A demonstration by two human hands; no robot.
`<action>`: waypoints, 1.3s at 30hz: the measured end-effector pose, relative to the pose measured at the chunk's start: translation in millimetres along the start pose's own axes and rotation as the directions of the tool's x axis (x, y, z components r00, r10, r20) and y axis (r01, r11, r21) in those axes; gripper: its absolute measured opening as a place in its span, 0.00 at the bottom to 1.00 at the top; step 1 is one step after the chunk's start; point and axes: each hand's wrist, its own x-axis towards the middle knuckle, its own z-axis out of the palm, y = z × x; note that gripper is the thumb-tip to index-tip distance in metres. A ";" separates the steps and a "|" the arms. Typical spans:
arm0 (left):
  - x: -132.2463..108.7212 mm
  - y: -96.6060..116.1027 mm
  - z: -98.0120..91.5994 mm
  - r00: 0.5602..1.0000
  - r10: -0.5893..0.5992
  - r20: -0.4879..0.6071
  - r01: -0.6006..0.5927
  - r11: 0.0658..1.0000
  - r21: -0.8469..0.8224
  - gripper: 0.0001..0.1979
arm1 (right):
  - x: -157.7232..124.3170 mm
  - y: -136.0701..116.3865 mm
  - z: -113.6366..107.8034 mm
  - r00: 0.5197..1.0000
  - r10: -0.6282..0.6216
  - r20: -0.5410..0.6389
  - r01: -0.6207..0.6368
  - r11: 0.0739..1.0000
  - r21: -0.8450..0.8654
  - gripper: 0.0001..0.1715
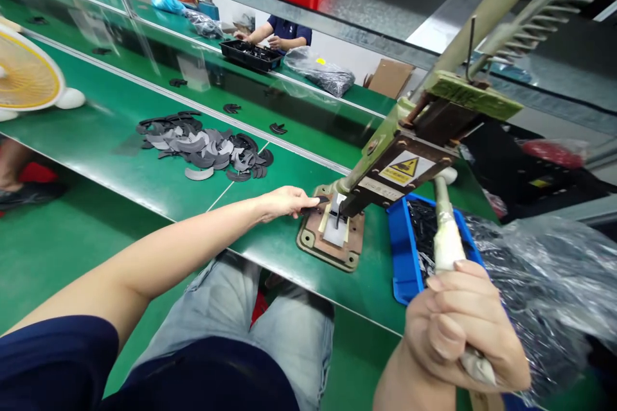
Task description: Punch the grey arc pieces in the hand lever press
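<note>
My left hand (pixel 288 203) pinches a small dark curved piece (pixel 315 203) at the left side of the press base (pixel 354 257). Wrapped round the pale taped lever (pixel 446 241) of the hand press (pixel 385 160) is my right hand (pixel 465 327), low at the right. The press head, with a yellow warning label, stands tilted in view over a light metal plate (pixel 334 232) on the base. A heap of black and grey curved pieces (pixel 207 146) lies on the green bench to the left of the press.
A blue bin (pixel 399 263) of dark parts stands right of the press, beside clear plastic bags (pixel 554 270). Behind the bench edge, a belt carries a few dark pieces (pixel 277 129). Left is a fan (pixel 29 70); across, a person handles parts in a black tray (pixel 250 56).
</note>
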 end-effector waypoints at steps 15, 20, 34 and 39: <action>37.2 7.0 22.7 0.992 0.021 0.122 -0.048 0.974 0.221 0.18 | -1.5 -3.6 2.0 1.000 -0.003 -0.003 0.003 1.000 -0.017 0.27; 43.5 10.0 25.1 0.995 0.021 0.096 -0.050 0.952 0.302 0.18 | -2.4 -4.2 3.1 0.999 0.025 -0.039 -0.026 0.999 -0.019 0.28; 50.4 29.7 30.3 0.947 -0.303 0.109 0.253 0.909 0.332 0.17 | -0.5 -4.8 4.0 1.000 0.010 -0.008 -0.010 0.999 -0.035 0.28; 49.1 38.2 32.0 0.929 -0.353 0.108 0.297 0.888 0.352 0.13 | 1.1 -6.5 8.3 1.000 -0.021 -0.023 0.020 1.000 -0.018 0.28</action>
